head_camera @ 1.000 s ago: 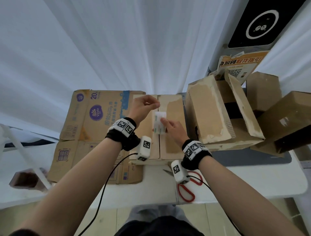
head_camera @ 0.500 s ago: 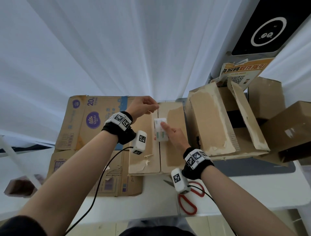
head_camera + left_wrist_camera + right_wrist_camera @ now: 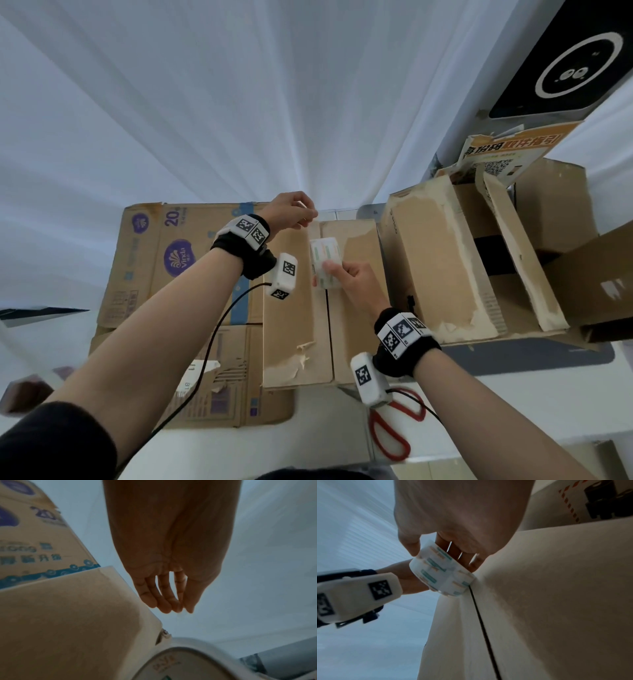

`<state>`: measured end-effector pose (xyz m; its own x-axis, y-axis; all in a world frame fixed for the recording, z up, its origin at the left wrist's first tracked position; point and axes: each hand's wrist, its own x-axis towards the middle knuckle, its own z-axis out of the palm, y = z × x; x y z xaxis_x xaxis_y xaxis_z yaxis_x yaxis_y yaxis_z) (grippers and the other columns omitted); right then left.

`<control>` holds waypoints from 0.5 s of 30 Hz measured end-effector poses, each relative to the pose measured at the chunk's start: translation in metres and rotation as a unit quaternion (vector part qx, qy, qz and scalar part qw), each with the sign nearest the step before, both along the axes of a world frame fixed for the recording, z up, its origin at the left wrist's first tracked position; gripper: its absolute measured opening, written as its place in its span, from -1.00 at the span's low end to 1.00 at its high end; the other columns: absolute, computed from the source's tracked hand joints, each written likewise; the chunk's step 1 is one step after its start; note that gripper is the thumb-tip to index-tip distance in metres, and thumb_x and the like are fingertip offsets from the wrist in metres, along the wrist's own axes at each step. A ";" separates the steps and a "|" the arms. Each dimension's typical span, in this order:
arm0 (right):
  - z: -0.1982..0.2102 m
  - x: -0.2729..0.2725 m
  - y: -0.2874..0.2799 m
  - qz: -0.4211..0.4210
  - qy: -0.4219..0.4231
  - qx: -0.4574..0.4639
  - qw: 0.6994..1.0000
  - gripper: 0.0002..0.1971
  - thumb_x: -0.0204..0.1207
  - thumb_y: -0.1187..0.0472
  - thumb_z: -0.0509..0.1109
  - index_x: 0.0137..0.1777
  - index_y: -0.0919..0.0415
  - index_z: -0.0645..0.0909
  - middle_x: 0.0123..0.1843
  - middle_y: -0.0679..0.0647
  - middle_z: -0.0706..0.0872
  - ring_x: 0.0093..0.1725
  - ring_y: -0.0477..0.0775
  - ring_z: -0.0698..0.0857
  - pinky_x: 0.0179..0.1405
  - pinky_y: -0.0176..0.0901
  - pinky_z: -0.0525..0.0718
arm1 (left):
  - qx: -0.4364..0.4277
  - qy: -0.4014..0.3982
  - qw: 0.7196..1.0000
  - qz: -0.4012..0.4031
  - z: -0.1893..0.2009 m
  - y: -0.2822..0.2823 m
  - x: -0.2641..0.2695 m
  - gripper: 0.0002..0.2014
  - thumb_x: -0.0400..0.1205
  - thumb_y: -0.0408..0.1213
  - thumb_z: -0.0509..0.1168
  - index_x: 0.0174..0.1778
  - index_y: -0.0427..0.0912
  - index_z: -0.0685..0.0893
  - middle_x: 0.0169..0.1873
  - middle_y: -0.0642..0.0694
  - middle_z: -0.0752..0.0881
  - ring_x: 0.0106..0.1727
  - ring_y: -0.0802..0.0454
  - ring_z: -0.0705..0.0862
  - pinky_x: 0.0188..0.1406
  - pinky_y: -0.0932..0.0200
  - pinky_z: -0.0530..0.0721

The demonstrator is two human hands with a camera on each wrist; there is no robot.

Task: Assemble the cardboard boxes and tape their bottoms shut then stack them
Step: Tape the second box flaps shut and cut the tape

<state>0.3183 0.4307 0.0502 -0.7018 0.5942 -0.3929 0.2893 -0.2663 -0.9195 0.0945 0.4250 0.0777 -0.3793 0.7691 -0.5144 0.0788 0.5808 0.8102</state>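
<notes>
Since a second ago, our right hand has drawn the tape roll toward us along the centre seam of the upturned box. It grips the roll, thumb on one side and fingers through the core, pressing it against the flaps. Our left hand sits at the box's far edge, fingertips pinched together, apparently anchoring the tape end; we cannot confirm this. We judge taping barely begun: most of the seam lies bare, and stacking is not started. Beside it, open boxes show no visible contents. Red-handled scissors lie nearby.
</notes>
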 end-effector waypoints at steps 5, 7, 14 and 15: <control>0.001 -0.009 0.003 -0.016 0.007 0.009 1.000 -0.81 0.63 0.14 0.44 0.10 0.22 0.80 -0.02 0.06 0.87 0.03 0.00 0.84 0.11 -0.16 0.77 | -0.015 0.026 1.000 -0.004 -0.011 0.012 -0.009 -0.88 0.58 -0.33 0.50 -0.22 -0.13 0.68 -0.33 -0.05 0.70 -0.30 0.10 0.61 -0.23 0.26 0.57; 0.001 -0.015 0.006 -0.029 0.010 0.012 0.999 -0.80 0.65 0.13 0.43 0.07 0.23 0.81 -0.05 0.09 0.88 0.03 0.10 0.84 0.14 -0.06 0.77 | -0.019 0.042 0.999 -0.006 -0.015 0.015 -0.011 -0.89 0.57 -0.32 0.51 -0.19 -0.16 0.69 -0.33 -0.04 0.71 -0.31 0.10 0.61 -0.28 0.31 0.56; 0.002 -0.032 0.012 -0.054 0.006 0.008 0.998 -0.72 0.63 0.02 0.43 -0.11 0.22 0.80 -0.15 0.23 0.86 -0.11 0.28 0.83 0.03 0.13 0.80 | -0.022 0.075 0.997 0.002 -0.038 0.021 -0.015 -0.88 0.53 -0.31 0.53 -0.25 -0.11 0.71 -0.33 0.00 0.73 -0.28 0.06 0.65 -0.08 0.14 0.63; 0.003 -0.033 0.013 -0.055 0.007 0.005 0.998 -0.75 0.65 0.07 0.42 -0.09 0.24 0.80 -0.16 0.18 0.87 -0.14 0.14 0.84 -0.01 -0.03 0.80 | -0.024 0.078 0.997 0.002 -0.039 0.022 -0.015 -0.88 0.53 -0.31 0.53 -0.26 -0.10 0.71 -0.33 0.01 0.73 -0.29 0.08 0.65 -0.09 0.16 0.63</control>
<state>0.2853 0.4436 0.0535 -0.6371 0.6725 -0.3765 0.2448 -0.2866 -0.9262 0.0795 0.4470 0.0385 -0.4612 0.7427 -0.4855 0.1990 0.6198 0.7591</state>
